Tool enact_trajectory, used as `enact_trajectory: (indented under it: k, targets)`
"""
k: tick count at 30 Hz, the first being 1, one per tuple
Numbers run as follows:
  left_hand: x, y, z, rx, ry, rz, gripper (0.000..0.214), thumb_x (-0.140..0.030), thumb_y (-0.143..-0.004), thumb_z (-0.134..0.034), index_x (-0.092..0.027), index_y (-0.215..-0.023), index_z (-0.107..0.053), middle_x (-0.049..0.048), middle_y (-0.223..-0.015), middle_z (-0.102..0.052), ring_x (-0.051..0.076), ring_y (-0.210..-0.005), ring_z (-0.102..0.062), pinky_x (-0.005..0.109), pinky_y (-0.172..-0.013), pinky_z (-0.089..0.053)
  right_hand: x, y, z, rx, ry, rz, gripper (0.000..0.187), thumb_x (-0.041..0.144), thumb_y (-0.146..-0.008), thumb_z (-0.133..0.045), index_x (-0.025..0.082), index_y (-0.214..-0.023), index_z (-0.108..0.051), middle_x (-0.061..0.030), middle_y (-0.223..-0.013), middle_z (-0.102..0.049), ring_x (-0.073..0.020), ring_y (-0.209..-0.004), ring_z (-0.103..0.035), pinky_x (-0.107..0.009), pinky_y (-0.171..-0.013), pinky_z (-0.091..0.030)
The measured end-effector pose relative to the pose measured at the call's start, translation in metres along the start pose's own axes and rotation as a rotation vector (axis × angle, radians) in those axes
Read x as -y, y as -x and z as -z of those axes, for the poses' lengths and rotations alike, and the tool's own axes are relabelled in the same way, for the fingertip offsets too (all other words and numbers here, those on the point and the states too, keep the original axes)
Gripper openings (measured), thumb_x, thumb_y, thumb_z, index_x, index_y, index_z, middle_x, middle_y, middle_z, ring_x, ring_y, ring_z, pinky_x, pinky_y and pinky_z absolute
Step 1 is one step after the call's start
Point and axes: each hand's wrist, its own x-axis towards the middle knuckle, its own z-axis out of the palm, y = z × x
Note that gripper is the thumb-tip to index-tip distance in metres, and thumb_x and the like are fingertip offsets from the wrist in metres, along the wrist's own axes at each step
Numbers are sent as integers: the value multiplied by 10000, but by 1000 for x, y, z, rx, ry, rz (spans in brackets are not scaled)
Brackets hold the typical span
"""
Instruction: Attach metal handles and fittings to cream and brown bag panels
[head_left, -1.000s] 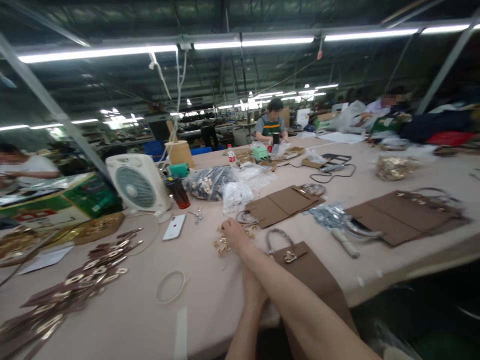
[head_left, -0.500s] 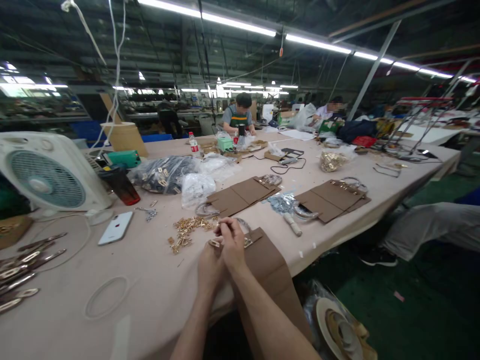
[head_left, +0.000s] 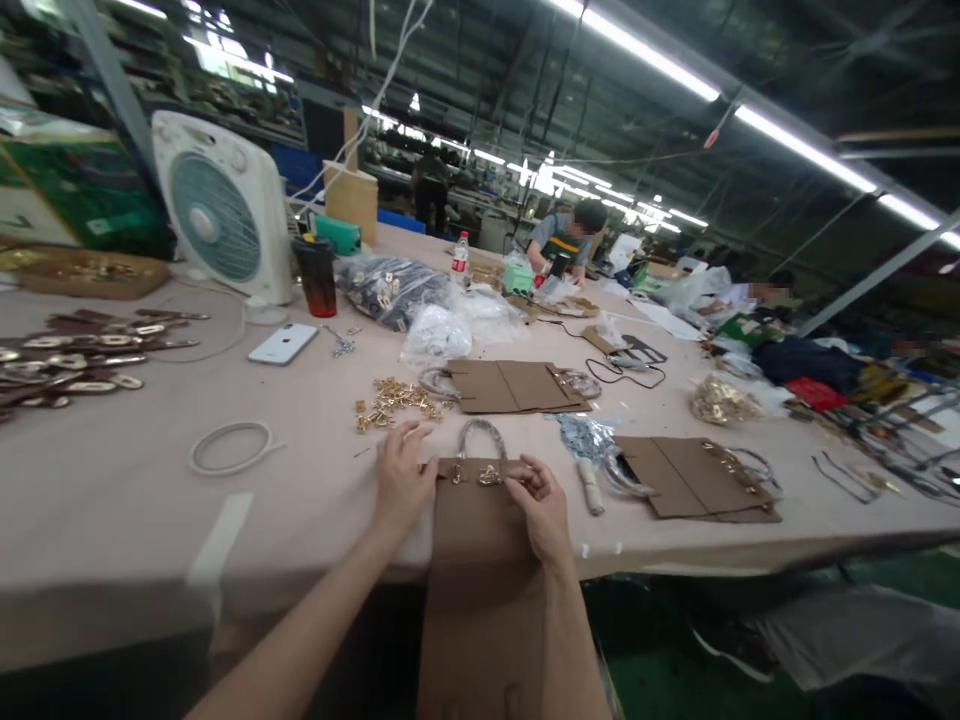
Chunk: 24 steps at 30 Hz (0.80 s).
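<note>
A brown bag panel [head_left: 480,530] with a grey loop handle [head_left: 480,432] hangs over the table's near edge. My left hand [head_left: 401,480] lies on its upper left corner, fingers spread and flat. My right hand [head_left: 541,505] pinches the panel's top right edge beside a gold clasp [head_left: 489,475]. A heap of small gold metal fittings [head_left: 394,400] lies just beyond my left hand.
More brown panels [head_left: 517,385] [head_left: 694,478] lie farther along the beige table [head_left: 315,450]. A white phone [head_left: 283,343], white fan [head_left: 225,205], dark cup [head_left: 318,278], bagged parts [head_left: 390,290] and a white ring [head_left: 231,447] stand left. Other people work at the far end.
My hands came apart: the right drew back from the gold fittings and now grips the panel's right edge, the left rests on its left corner. The view swung left.
</note>
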Motion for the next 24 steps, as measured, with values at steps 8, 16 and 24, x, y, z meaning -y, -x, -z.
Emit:
enact_trajectory:
  k: [8,16,24]
  targets:
    - [-46,19,-5,332,28,-382,282,-250,-1042,-483,-243,-1231,-693,72,-1238,-736,220,-1165,-647,413,-1029,-472,2,11,-6,162,83,17,568,377,-839,-804,219,-1340,-586,-99,-1198,-725,-239,-1077,-709,-443,-1005,-570]
    - [-49,23,-15,450,57,-391,259,-315,-1050,-514,-293,-1123,-762,36,-1129,-784,209,-1170,-642,427,-1062,-400,0,9,-3,121,-29,9,705,322,-776,-866,258,-1400,-546,-87,-1249,-664,-185,-962,-724,-369,-907,-619]
    - [-46,21,-14,480,110,-335,402,-347,-1001,-622,-291,-1399,-619,48,-1171,-775,218,-1161,-656,418,-1056,-411,-2,10,4,117,-111,-50,574,328,-794,-856,243,-1311,-621,-88,-1209,-714,-220,-1028,-726,-392,-945,-601]
